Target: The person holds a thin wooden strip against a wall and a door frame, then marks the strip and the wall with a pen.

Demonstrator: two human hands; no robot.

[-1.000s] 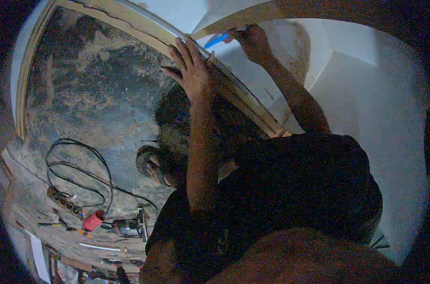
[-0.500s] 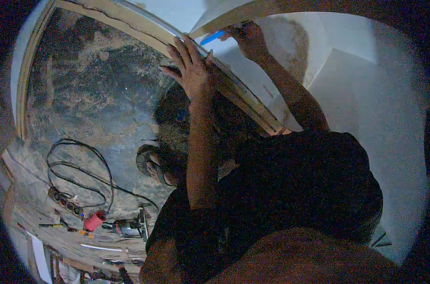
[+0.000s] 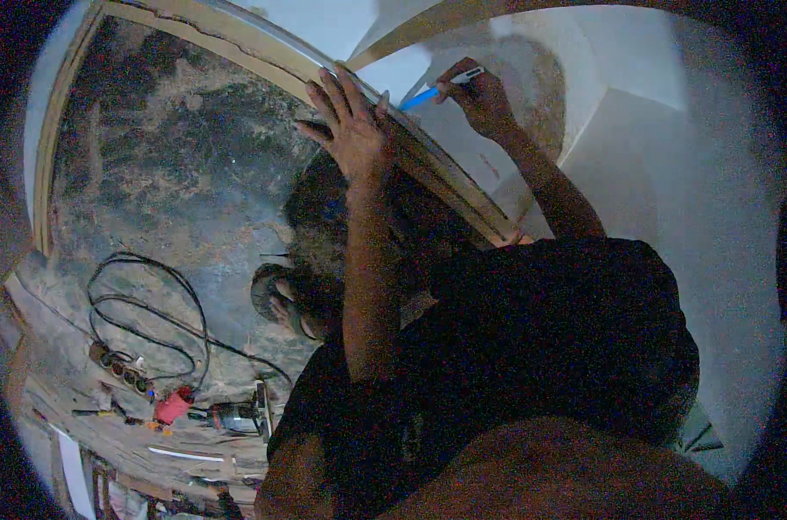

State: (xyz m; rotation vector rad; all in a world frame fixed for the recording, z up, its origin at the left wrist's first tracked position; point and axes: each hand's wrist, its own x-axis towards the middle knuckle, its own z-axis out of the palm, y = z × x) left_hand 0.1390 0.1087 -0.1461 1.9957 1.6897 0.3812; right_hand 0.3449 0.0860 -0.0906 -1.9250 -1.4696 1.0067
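Nearest to us, dark clothing point(image 3: 567, 329) fills the lower middle and right of the frame, its details lost in dimness. Our left hand point(image 3: 359, 139) lies at upper centre, back upward, its grip spread flat with the fingers fanned across a long wooden strip point(image 3: 237, 48). Just right of it, our right hand point(image 3: 480, 100) has its grip pinching a blue and white pen point(image 3: 421, 99). The pen slants down to the left, its tip right at the strip's pale edge; we cannot tell whether it touches. The strip runs from upper left down toward the centre right, and a curved band point(image 3: 450, 22) arches across the top right. A pale surface point(image 3: 723, 217) spans the right side. At left spreads a dusty, dark-patched surface point(image 3: 168, 208). Toward lower left we see a looped black cable point(image 3: 204, 321), a socket strip point(image 3: 123, 373), a red object point(image 3: 175, 405) and, beside it, a power tool point(image 3: 236, 417).
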